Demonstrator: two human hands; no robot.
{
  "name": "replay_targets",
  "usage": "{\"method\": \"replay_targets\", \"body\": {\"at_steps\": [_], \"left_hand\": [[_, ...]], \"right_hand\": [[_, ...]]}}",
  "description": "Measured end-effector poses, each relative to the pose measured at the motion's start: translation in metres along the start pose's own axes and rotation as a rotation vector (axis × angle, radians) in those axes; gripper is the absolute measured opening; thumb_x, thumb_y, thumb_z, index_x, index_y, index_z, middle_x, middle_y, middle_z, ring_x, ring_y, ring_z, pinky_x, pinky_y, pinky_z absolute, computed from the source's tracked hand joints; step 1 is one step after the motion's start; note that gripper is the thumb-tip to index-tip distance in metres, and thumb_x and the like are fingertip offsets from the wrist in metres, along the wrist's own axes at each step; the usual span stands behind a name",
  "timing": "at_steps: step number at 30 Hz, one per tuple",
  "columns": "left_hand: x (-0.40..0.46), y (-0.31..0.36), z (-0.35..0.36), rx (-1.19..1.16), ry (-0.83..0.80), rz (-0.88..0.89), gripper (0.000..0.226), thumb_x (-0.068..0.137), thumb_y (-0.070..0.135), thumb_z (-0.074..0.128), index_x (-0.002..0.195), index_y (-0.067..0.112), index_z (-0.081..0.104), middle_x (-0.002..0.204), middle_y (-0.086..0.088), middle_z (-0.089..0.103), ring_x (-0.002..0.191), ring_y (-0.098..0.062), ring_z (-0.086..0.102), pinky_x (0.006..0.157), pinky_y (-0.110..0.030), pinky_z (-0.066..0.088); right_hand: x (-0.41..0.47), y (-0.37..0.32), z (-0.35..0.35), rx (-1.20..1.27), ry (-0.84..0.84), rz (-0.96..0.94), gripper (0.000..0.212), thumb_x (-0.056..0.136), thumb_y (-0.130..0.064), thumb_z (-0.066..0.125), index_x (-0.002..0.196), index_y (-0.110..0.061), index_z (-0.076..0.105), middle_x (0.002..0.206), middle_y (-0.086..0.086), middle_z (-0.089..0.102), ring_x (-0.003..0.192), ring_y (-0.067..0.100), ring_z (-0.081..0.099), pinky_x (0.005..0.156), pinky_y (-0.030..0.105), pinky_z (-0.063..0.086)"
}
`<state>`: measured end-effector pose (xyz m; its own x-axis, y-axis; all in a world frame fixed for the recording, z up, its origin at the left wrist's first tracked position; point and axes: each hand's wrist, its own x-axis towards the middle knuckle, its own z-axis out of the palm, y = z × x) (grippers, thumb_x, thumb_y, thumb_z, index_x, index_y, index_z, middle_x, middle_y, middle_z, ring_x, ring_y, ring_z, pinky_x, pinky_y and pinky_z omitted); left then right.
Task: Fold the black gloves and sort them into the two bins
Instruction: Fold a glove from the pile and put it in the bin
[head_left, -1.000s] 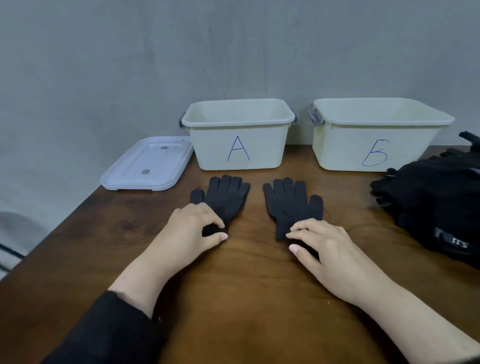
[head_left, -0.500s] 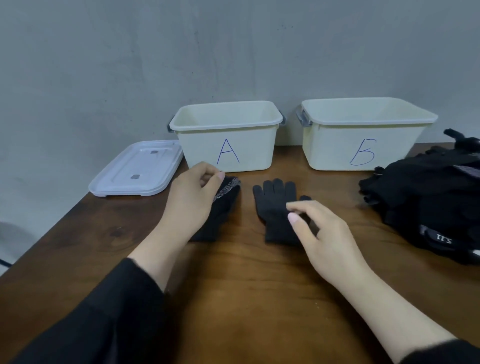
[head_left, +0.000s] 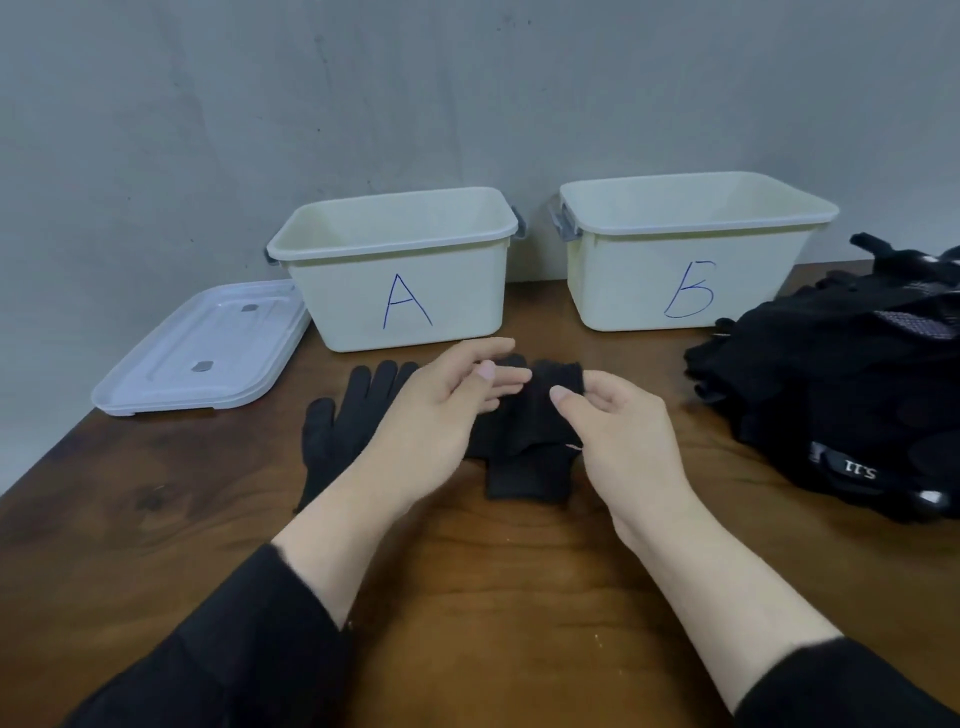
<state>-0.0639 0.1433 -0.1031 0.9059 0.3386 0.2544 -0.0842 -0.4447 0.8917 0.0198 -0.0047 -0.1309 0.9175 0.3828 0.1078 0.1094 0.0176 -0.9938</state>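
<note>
One black glove (head_left: 343, 431) lay flat at 9 o'clock of the half-folded glove (head_left: 530, 447); bins A (head_left: 405, 291) and B (head_left: 685, 260) sat at 12, open.

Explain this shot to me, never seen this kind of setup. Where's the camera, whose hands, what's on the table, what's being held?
There is no robot here. A person wears one wide-angle camera on the head, looking forward and down, so you see their own two bare hands and black sleeves.

On the wooden table at the back stand two open cream bins, bin A and bin B. A clear lid lies flat to the left of bin A. A pile of black gloves sits at the right edge.

In the middle, one black glove lies flat with its fingers pointing toward bin A. Beside it, the right hand pinches the edge of a second glove, which is partly folded. The left hand reaches over it with straight fingers; whether it touches the glove is unclear.
</note>
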Motion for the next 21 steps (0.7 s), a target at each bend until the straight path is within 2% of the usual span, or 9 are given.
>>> {"method": "replay_targets", "body": {"at_steps": [2,4,7,9,12,14,16,17,21], "left_hand": [[-0.008,-0.010,-0.006,0.097,0.134,0.024,0.027,0.106,0.026,0.041,0.125,0.031,0.060,0.103,0.015,0.073,0.101,-0.003,0.068,0.095,-0.036,0.053],[-0.014,-0.016,-0.014,0.193,0.191,0.024,0.023,0.102,0.028,0.047,0.117,0.035,0.062,0.095,0.017,0.071,0.094,-0.003,0.067,0.091,-0.034,0.054],[-0.021,-0.019,-0.027,0.335,0.115,0.093,0.017,0.098,0.026,0.055,0.100,0.037,0.068,0.090,0.018,0.070,0.091,-0.002,0.065,0.082,-0.020,0.049],[-0.021,-0.021,-0.030,0.439,-0.026,0.140,0.018,0.096,0.027,0.058,0.090,0.037,0.071,0.091,0.019,0.069,0.092,-0.002,0.064,0.082,-0.020,0.049],[-0.016,-0.028,-0.028,0.532,-0.236,0.130,0.016,0.095,0.034,0.058,0.094,0.037,0.073,0.096,0.020,0.068,0.096,-0.003,0.064,0.086,-0.029,0.052],[-0.014,-0.033,-0.027,0.586,-0.309,0.143,0.018,0.096,0.035,0.057,0.102,0.036,0.074,0.104,0.024,0.066,0.103,0.001,0.060,0.092,-0.022,0.048],[-0.013,-0.035,-0.027,0.629,-0.356,0.167,0.023,0.097,0.032,0.056,0.114,0.034,0.072,0.116,0.026,0.063,0.113,0.007,0.052,0.100,-0.011,0.036],[-0.012,-0.036,-0.026,0.656,-0.381,0.173,0.025,0.098,0.032,0.056,0.119,0.034,0.070,0.122,0.026,0.060,0.117,0.008,0.047,0.104,-0.011,0.030],[-0.012,-0.038,-0.022,0.707,-0.457,0.146,0.029,0.100,0.033,0.053,0.125,0.035,0.067,0.131,0.027,0.052,0.122,0.006,0.041,0.117,-0.033,0.026]], "right_hand": [[0.003,0.003,-0.001,0.017,0.006,0.061,0.017,0.101,-0.021,0.060,0.106,-0.026,0.075,0.099,-0.011,0.077,0.098,0.006,0.072,0.092,0.038,0.060],[0.004,0.004,-0.002,0.043,0.004,0.091,0.018,0.102,-0.021,0.058,0.107,-0.026,0.075,0.101,-0.011,0.077,0.099,0.005,0.071,0.092,0.037,0.060],[0.008,0.006,-0.005,0.064,0.026,0.099,0.017,0.102,-0.023,0.058,0.107,-0.025,0.074,0.102,-0.011,0.077,0.100,0.007,0.072,0.093,0.038,0.059],[0.011,0.003,-0.007,0.085,0.040,0.108,0.016,0.102,-0.024,0.059,0.104,-0.024,0.074,0.101,-0.007,0.078,0.101,0.012,0.072,0.095,0.043,0.058],[0.020,-0.009,-0.011,0.152,0.039,0.110,0.016,0.102,-0.018,0.059,0.103,-0.015,0.074,0.101,0.003,0.078,0.101,0.021,0.074,0.096,0.048,0.057],[0.032,-0.022,-0.015,0.172,0.013,0.078,0.016,0.102,-0.014,0.058,0.106,-0.009,0.073,0.103,0.009,0.078,0.103,0.025,0.074,0.096,0.050,0.057],[0.044,-0.040,-0.019,0.140,-0.039,0.044,0.016,0.102,-0.013,0.058,0.108,-0.007,0.071,0.106,0.011,0.077,0.103,0.024,0.074,0.091,0.047,0.060],[0.049,-0.049,-0.021,0.105,-0.060,0.030,0.015,0.102,-0.014,0.058,0.108,-0.008,0.071,0.106,0.010,0.077,0.102,0.022,0.074,0.087,0.043,0.061],[0.063,-0.087,-0.032,-0.128,-0.137,-0.073,0.014,0.101,-0.020,0.060,0.104,-0.017,0.073,0.106,0.010,0.075,0.099,0.019,0.074,0.072,0.033,0.062]]}}
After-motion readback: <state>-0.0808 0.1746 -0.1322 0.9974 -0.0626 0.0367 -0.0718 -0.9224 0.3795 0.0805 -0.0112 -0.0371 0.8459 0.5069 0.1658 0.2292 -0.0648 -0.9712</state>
